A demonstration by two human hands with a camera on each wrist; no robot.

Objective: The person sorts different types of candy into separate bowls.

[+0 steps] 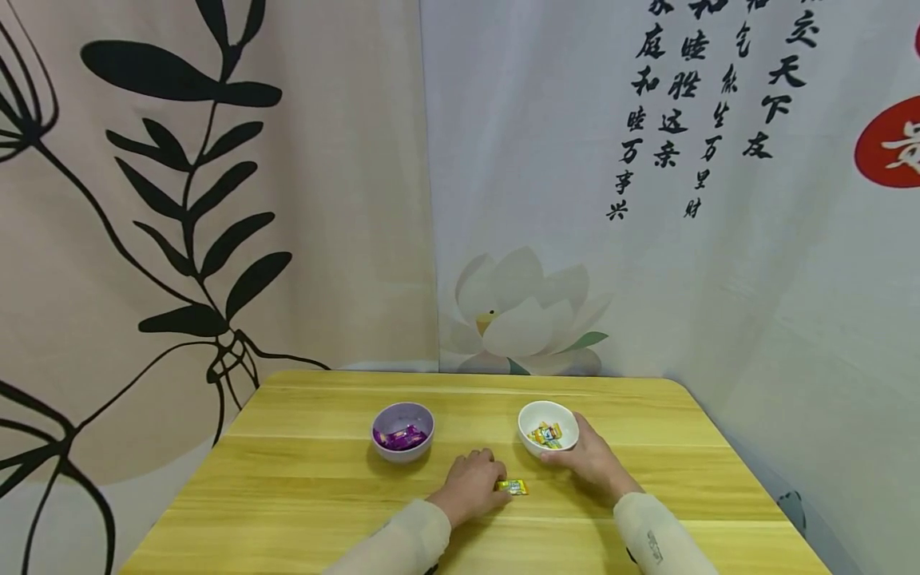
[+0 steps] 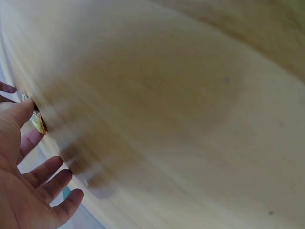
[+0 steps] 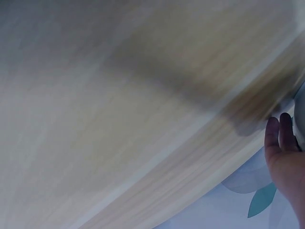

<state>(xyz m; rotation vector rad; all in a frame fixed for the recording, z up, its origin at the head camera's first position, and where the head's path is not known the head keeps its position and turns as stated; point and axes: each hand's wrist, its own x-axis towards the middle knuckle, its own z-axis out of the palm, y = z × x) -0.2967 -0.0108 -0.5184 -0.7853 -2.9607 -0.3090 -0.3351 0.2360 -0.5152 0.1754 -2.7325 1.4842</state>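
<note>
A yellow candy (image 1: 513, 486) lies on the worktop (image 1: 302, 487), just in front of the white bowl (image 1: 549, 427) and touching the fingertips of the left hand (image 1: 470, 485). That hand lies knuckles-up over the wood, its fingers bent toward the wrapper; whether the wrapper is already pinched cannot be told from the head view, and in the left wrist view the fingers (image 2: 45, 171) appear spread and relaxed, with only a blurred yellow edge of the candy (image 2: 38, 121) by the thumb. The left grip is best judged as released, touching but not yet holding.

The right hand (image 1: 591, 457) is laid against the near side of the white bowl, thumb along the rim, fingers fairly straight; the bowl is steadied rather than clasped. Yellow candies (image 1: 546, 434) are seen inside it. A purple bowl (image 1: 402, 430) with purple candies (image 1: 399, 437) stands well apart to the left.

For the step to go well, the wrapper should be pinched at its middle between thumb and forefinger, since a flat, slippery packet is likely to skid if only pushed. The white bowl should be kept braced so that it is not nudged. By colour, the white bowl is judged the matching place.
</note>
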